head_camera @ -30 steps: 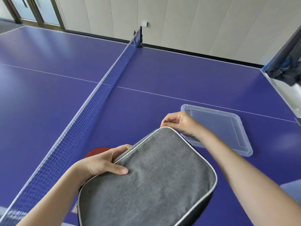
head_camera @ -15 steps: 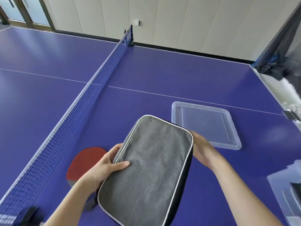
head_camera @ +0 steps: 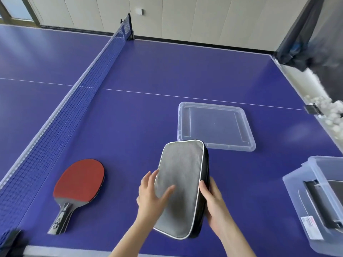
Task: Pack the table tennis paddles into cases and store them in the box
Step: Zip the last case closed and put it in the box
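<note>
Your right hand (head_camera: 213, 203) grips the grey paddle case (head_camera: 181, 184) by its edge; your left hand (head_camera: 152, 197) rests on it, fingers straight. Its long axis points away from you; the storage box (head_camera: 297, 197) lies rightward, nearer the right hand.

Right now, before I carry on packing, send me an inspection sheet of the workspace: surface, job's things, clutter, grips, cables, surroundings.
Surface: blue table, net strung across on the left.
Job's things: grey case held tilted over the table; red paddle lying flat near the net, uncased; clear box at the right edge, something dark inside; clear lid flat on the table beyond the case.
Clutter: nothing seen.
Grips: left hand lies straight-fingered along the case's left edge, thumb on its face; right hand grips its right edge.
Cables: nothing seen.
Surroundings: panelled wall, black fabric and white balls past the table's right side.
</note>
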Action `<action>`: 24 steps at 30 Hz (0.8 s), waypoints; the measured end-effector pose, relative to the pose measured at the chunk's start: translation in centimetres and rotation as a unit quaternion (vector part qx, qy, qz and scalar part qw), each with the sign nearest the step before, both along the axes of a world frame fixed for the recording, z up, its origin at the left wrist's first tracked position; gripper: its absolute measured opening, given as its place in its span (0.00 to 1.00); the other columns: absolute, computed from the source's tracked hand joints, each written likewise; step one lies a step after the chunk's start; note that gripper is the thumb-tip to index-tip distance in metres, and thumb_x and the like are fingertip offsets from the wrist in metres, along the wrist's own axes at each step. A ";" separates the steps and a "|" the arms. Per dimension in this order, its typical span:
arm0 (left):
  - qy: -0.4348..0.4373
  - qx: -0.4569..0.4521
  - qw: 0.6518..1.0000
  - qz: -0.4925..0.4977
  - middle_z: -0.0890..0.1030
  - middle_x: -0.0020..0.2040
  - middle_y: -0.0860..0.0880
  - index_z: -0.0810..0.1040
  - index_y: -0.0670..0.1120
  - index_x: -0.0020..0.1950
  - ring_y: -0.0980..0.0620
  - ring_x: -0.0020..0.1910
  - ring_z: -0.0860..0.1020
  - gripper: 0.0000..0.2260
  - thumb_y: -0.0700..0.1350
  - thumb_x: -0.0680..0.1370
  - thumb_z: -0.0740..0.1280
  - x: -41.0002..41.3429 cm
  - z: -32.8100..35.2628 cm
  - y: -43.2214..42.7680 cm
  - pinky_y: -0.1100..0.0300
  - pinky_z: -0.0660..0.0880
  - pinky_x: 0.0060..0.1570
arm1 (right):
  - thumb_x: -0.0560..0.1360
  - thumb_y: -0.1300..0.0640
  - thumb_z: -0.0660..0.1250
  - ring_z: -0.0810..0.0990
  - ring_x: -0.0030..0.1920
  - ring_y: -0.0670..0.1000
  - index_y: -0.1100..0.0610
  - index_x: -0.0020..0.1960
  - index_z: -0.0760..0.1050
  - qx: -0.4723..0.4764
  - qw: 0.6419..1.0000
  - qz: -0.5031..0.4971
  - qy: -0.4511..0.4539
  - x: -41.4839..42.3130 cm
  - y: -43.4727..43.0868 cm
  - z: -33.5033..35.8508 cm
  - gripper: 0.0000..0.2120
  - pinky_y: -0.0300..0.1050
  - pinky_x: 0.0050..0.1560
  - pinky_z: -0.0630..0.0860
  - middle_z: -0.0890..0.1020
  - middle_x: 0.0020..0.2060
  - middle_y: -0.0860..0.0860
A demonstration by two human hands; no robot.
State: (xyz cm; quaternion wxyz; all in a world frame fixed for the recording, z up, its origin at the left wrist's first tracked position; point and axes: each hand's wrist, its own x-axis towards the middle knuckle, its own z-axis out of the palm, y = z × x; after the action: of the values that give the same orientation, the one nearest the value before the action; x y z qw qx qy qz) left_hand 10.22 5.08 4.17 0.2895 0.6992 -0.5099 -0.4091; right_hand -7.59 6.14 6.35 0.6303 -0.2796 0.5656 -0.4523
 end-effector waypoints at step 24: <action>0.137 -0.029 0.982 0.126 0.82 0.49 0.56 0.76 0.62 0.55 0.54 0.44 0.83 0.15 0.42 0.76 0.68 1.6 1.2 1.2 0.58 0.77 0.43 | 0.82 0.50 0.56 0.82 0.50 0.44 0.44 0.50 0.80 -0.028 0.985 0.009 0.171 -7.6 0.9 -0.2 0.14 0.43 0.51 0.77 0.85 0.48 0.46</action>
State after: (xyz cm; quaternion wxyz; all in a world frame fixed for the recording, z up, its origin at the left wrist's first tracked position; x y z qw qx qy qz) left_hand 11.86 6.28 5.38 0.4263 0.6865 -0.3847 -0.4461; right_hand -15.19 7.00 6.18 0.5204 -0.3757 0.6497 -0.4074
